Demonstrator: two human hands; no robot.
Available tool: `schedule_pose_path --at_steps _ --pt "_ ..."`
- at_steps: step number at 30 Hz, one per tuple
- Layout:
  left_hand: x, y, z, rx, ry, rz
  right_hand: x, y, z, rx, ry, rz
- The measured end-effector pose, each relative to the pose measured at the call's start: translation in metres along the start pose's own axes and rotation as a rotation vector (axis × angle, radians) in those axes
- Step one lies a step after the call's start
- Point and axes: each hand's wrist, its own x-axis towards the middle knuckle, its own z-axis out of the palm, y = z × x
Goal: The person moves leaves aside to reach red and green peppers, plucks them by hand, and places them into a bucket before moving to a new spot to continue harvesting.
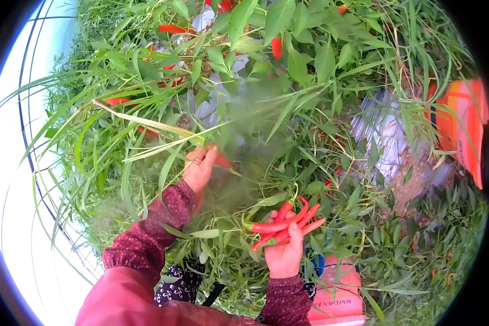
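Right hand (283,251) clamped on picked red chillies (286,221). Left hand (200,166), fingers apart, at eleven o'clock: best to part leaves (266,32), then pinch stems.

Soft, even daylight fills the view, with no hard shadows across the leaves. The sky (11,179) along the left edge is blown out to white. Strong fisheye bending curves the edges inside a black border. A blurred grey-green smear (motion, seemingly) sits beside the left hand (200,167).
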Motion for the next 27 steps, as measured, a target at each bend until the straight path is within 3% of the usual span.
schedule_pose_path --at_steps 4,6,7,9,12,14,16,18,20,23,24,26,27 --pt "-0.011 0.043 0.013 0.270 -0.018 0.186 -0.003 -0.007 -0.001 0.046 -0.046 0.033" --pt "0.000 0.082 0.020 0.717 -0.288 0.453 -0.004 -0.006 -0.003 0.064 -0.021 0.028" --pt "0.002 0.104 0.028 0.722 -0.288 0.458 -0.004 -0.006 -0.002 0.070 -0.025 0.028" --pt "0.006 0.139 0.045 0.085 -0.371 0.163 -0.006 -0.010 -0.001 0.070 -0.038 0.041" --pt "0.032 0.176 0.066 -0.446 -0.368 -0.004 -0.006 -0.011 -0.006 0.103 -0.085 0.017" --pt "0.050 0.174 0.061 -0.379 -0.462 0.019 -0.006 -0.014 -0.005 0.100 -0.074 0.016" --pt "0.058 0.170 0.057 0.131 -0.661 -0.052 -0.007 -0.016 -0.005 0.106 -0.051 0.009" --pt "0.036 0.187 0.050 -0.106 -0.816 -0.232 -0.006 -0.016 -0.005 0.138 -0.040 0.004" --pt "-0.002 0.207 0.065 -0.029 -0.890 -0.039 -0.007 -0.017 -0.004 0.152 -0.028 0.011" --pt "-0.016 0.230 0.095 0.178 -0.860 0.193 -0.007 -0.021 -0.004 0.136 -0.054 0.005" --pt "-0.007 0.235 0.104 0.166 -0.739 0.235 -0.008 -0.022 -0.006 0.121 -0.072 -0.003" --pt "0.021 0.252 0.115 -0.175 -0.496 0.113 -0.008 -0.023 -0.007 0.128 -0.090 -0.014" --pt "0.044 0.247 0.116 -0.196 -0.362 0.083 -0.009 -0.025 -0.007 0.127 -0.111 -0.021"
